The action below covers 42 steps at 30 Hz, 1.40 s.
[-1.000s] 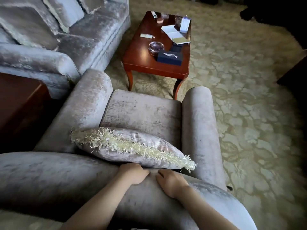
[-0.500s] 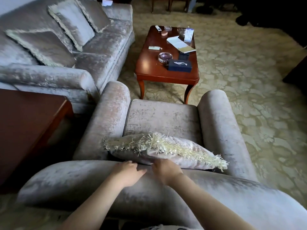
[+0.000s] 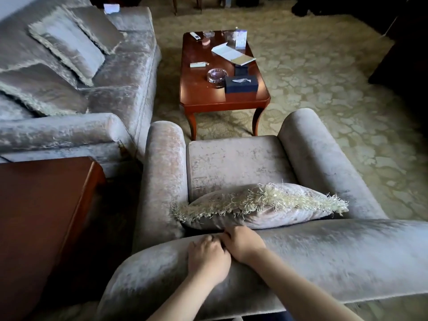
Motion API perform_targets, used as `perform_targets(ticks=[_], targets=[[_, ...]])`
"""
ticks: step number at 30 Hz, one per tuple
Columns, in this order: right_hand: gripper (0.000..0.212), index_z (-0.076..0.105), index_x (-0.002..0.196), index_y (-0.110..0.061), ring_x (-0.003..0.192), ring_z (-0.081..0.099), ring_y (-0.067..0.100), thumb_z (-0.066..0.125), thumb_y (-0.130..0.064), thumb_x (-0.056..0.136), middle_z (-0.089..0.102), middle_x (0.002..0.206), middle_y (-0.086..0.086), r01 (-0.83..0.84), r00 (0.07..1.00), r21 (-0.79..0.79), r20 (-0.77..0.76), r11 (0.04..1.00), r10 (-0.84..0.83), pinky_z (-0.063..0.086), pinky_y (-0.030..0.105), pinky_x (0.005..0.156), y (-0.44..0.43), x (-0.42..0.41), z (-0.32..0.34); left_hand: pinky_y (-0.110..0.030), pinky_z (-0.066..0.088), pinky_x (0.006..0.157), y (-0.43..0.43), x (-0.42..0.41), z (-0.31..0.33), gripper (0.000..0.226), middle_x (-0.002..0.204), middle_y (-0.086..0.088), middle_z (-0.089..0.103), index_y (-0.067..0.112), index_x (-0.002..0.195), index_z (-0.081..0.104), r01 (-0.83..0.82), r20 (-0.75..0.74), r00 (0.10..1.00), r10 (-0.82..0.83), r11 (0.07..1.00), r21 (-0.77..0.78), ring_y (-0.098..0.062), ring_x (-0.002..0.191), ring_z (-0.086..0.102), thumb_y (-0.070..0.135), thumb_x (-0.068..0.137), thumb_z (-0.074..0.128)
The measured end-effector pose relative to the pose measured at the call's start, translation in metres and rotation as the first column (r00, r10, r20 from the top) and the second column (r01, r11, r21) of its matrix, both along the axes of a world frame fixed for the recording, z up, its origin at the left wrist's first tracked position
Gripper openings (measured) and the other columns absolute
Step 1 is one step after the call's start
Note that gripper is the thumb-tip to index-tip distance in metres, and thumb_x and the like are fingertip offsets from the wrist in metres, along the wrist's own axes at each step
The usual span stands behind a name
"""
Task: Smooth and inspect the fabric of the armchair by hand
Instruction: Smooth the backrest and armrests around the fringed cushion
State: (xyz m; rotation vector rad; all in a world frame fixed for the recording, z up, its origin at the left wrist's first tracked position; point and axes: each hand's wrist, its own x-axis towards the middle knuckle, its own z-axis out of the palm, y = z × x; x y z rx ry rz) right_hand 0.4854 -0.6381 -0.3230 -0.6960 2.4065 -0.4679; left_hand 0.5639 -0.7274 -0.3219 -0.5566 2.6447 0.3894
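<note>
I look down from behind a grey velvet armchair (image 3: pixel 234 161); its rolled backrest top (image 3: pixel 335 256) runs across the lower frame. My left hand (image 3: pixel 207 258) and my right hand (image 3: pixel 243 244) rest side by side, palms down, on the left part of that backrest top, touching each other. Their fingers curl over the front edge, so the fingertips are partly hidden. A fringed cushion (image 3: pixel 259 205) lies on the seat just beyond my hands, leaning against the backrest. Neither hand holds anything.
A matching grey sofa (image 3: pixel 115 72) with several cushions stands at the left. A wooden side table (image 3: pixel 41 205) sits close to the armchair's left arm. A wooden coffee table (image 3: pixel 208 96) with a tissue box, ashtray and papers stands ahead on patterned carpet (image 3: pixel 324 93).
Both hands have slid left along the backrest top and drawn together until they touch. My view has shifted left and lifted, showing more of the sofa and side table.
</note>
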Motion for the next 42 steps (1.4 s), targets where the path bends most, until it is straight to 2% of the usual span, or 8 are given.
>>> perform_targets(ticks=[16,22,24,29,33,35,39,42], targets=[[0.039,0.058,0.119,-0.015,0.105,0.060,0.036,0.041,-0.038,0.092,0.064,0.117,0.015,-0.031,0.985,0.005,-0.167,1.000,0.032,0.045,0.036,0.081,0.037,0.015,0.022,-0.034,0.039,0.090,-0.003,0.004,-0.001,0.038,0.127,-0.005,0.056,0.020,0.109,0.055,0.004,-0.029,1.000,-0.005,1.000,-0.018,-0.024,0.116,0.052,0.040,0.092,0.029],[0.059,0.053,0.123,-0.014,0.124,0.045,0.027,0.030,-0.057,0.091,0.054,0.132,0.007,-0.039,0.905,0.035,-0.423,0.999,0.050,0.028,0.039,0.105,0.144,0.026,0.023,-0.039,0.040,0.098,0.017,0.005,0.016,0.053,0.134,-0.011,0.052,0.014,0.121,0.054,-0.215,-0.104,0.974,0.201,0.964,-0.153,-0.030,0.120,0.047,0.050,0.092,0.029],[0.060,0.050,0.127,-0.015,0.126,0.043,0.027,0.032,-0.059,0.091,0.051,0.135,0.007,-0.051,0.866,0.027,-0.496,0.998,0.058,0.028,0.039,0.105,0.196,0.021,0.030,-0.044,0.034,0.103,0.063,-0.005,0.024,0.058,0.135,-0.014,0.049,0.009,0.125,0.052,-0.239,-0.175,0.962,0.210,0.956,-0.170,-0.030,0.123,0.044,0.052,0.092,0.029],[0.063,0.034,0.141,-0.017,0.132,0.033,0.027,0.035,-0.057,0.092,0.036,0.147,0.006,0.008,0.851,0.166,-0.520,0.986,0.081,0.027,0.044,0.108,0.323,-0.002,0.049,-0.051,0.005,0.113,0.240,-0.038,0.026,0.063,0.149,-0.005,0.031,0.016,0.138,0.037,0.059,-0.327,0.940,-0.094,0.991,-0.116,-0.023,0.138,0.023,0.057,0.090,0.028],[0.063,0.034,0.139,-0.015,0.130,0.037,0.030,0.033,-0.058,0.093,0.039,0.144,0.010,0.007,0.837,0.334,-0.518,0.943,0.177,0.031,0.044,0.104,0.407,-0.015,0.068,-0.052,-0.010,0.111,0.301,-0.045,0.012,0.071,0.157,-0.008,0.012,0.018,0.147,0.020,0.001,-0.302,0.952,-0.055,0.985,-0.175,-0.026,0.144,0.003,0.060,0.090,0.024],[0.062,0.037,0.135,-0.016,0.127,0.040,0.030,0.030,-0.060,0.092,0.043,0.140,0.010,0.010,0.835,0.378,-0.513,0.926,0.200,0.034,0.043,0.101,0.437,-0.025,0.080,-0.050,-0.011,0.111,0.304,-0.043,0.006,0.069,0.156,-0.009,0.016,0.019,0.147,0.023,-0.059,-0.352,0.936,-0.022,0.975,-0.216,-0.027,0.144,0.007,0.059,0.091,0.022],[0.063,0.037,0.135,-0.017,0.125,0.044,0.030,0.027,-0.061,0.092,0.048,0.136,0.008,-0.014,0.805,0.404,-0.539,0.915,0.250,0.038,0.041,0.097,0.460,-0.055,0.093,-0.049,0.008,0.112,0.314,-0.054,0.010,0.063,0.136,-0.012,0.051,0.012,0.129,0.052,-0.220,-0.453,0.884,0.120,0.960,-0.174,-0.030,0.128,0.039,0.053,0.088,0.027],[0.064,0.033,0.139,-0.017,0.127,0.043,0.029,0.026,-0.061,0.093,0.044,0.140,0.008,-0.118,0.809,0.375,-0.501,0.920,0.308,0.037,0.041,0.101,0.449,-0.079,0.093,-0.051,0.007,0.111,0.331,-0.071,0.018,0.064,0.129,-0.008,0.055,0.015,0.122,0.057,-0.367,-0.419,0.866,0.273,0.916,-0.161,-0.028,0.121,0.044,0.057,0.088,0.022]])
